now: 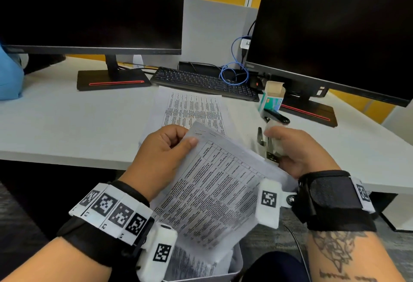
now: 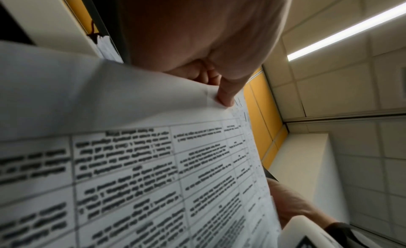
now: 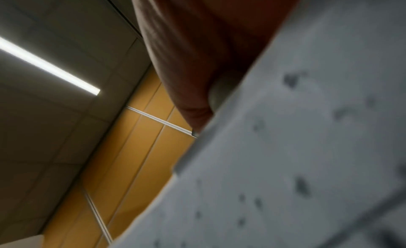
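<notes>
papers (image 1: 212, 192), a stapled sheaf printed with tables, fill the lower middle of the head view, held up in the air in front of the desk edge and tilted toward the upper left. their lowest corner hangs over a grey tray (image 1: 240, 257) at the bottom of the frame, which holds more printed pages. the left hand (image 1: 161, 154) pinches the sheaf's upper left corner; in the left wrist view the thumb (image 2: 226, 95) presses on the top sheet (image 2: 131, 165) just beside a few staples (image 2: 240, 102). the right hand (image 1: 297, 149), right of centre, has its fingers curled round a stapler (image 1: 271, 155) that stands at the sheaf's upper right edge; whether it bites the paper cannot be told. the right wrist view is blurred, showing only the palm (image 3: 197, 52) against a grey sheet (image 3: 307, 147). beyond the hands, on the white desk (image 1: 67, 120), loose printed sheets (image 1: 192, 107) lie in the middle. to their right a black tool (image 1: 277, 117) lies just in front of an open staple box (image 1: 271, 99). farther back a black keyboard (image 1: 201, 82) sits near a coiled blue cable (image 1: 234, 71). a dark monitor (image 1: 89, 9) stands in the upper left and a second monitor (image 1: 335, 31) in the upper right.
</notes>
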The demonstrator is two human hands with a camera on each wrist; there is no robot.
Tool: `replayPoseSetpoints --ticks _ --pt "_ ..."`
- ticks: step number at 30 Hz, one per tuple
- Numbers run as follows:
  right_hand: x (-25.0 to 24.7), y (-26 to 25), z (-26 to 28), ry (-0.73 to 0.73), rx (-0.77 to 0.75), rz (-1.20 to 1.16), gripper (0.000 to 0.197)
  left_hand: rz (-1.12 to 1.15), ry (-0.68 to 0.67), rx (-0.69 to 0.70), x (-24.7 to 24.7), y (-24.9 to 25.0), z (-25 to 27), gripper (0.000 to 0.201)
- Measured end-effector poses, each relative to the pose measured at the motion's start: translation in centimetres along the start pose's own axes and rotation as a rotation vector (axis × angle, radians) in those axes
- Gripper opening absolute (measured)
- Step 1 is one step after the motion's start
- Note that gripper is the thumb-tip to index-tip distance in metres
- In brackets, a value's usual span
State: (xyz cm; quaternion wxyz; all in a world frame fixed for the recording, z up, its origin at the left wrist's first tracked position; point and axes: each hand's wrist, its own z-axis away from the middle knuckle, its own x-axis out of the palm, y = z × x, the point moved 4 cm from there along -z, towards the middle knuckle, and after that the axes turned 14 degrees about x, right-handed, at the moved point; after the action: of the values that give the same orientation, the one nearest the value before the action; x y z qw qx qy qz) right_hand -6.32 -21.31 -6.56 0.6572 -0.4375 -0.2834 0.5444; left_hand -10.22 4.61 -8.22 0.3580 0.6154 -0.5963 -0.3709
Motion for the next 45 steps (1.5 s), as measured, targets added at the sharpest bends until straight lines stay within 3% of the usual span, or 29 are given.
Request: replayPoseSetpoints --ticks 4,7,11,14,17,19,20,21,24,28,30,32,34,41,45 --pt "-0.5 0.2 -1.4 0.122 -0.027 0.239 0.048 0.003 -0.016 0.004 0.2 -0.6 0.1 0.007" --pt "-0.3 -0.2 -1.4 0.188 -0.127 0.365 0.038 0.005 -0.015 0.022 0.3 -0.8 0.2 0.009" --pt "0.0 -1.2 1.1 0.224 -0.375 0.465 0.066 0.012 -0.022 0.037 0.3 -1.1 0.5 0.009" --pt "0.9 -1.9 4.9 0.102 -0.523 0.601 0.045 0.037 -0.043 0.042 0.4 -1.4 0.8 0.012" --pt "2.5 -0.6 6.2 -0.095 -0.421 1.009 0.04 0.054 -0.058 0.082 0.4 -1.4 1.2 0.022" --pt "3.2 0.5 6.0 -0.093 -0.369 1.172 0.014 0.045 -0.079 0.097 0.5 -1.4 1.5 0.017" --pt "3.4 1.0 5.9 -0.086 -0.379 1.217 0.013 0.021 -0.095 0.103 0.5 -1.4 1.7 0.017" --pt "3.6 1.5 5.7 -0.083 -0.393 1.261 0.024 -0.011 -0.113 0.106 0.5 -1.4 2.0 0.017" --pt "4.1 2.7 5.6 -0.101 -0.376 1.322 0.019 -0.095 -0.186 0.087 0.3 -2.1 2.4 0.014" --pt "4.6 4.4 4.8 -0.104 -0.329 1.411 0.027 -0.333 -0.334 0.05 0.0 -3.3 2.8 0.029" --pt "4.8 5.2 4.4 -0.071 -0.325 1.462 0.039 -0.468 -0.412 0.049 0.1 -3.8 3.0 0.024" --pt "5.0 5.9 4.1 -0.062 -0.308 1.501 0.033 -0.561 -0.478 0.038 0.2 -4.5 3.3 0.019" --pt "5.4 6.5 3.8 -0.085 -0.266 1.523 0.022 -0.605 -0.516 0.036 0.3 -5.3 3.5 0.016" --pt "6.7 8.5 2.3 -0.104 -0.184 1.575 0.033 -0.813 -0.595 0.067 0.5 -7.9 4.0 0.017" --pt "8.0 10.0 1.1 -0.16 -0.148 1.646 0.038 -0.967 -0.698 -0.045 0.4 -9.6 4.3 0.036"
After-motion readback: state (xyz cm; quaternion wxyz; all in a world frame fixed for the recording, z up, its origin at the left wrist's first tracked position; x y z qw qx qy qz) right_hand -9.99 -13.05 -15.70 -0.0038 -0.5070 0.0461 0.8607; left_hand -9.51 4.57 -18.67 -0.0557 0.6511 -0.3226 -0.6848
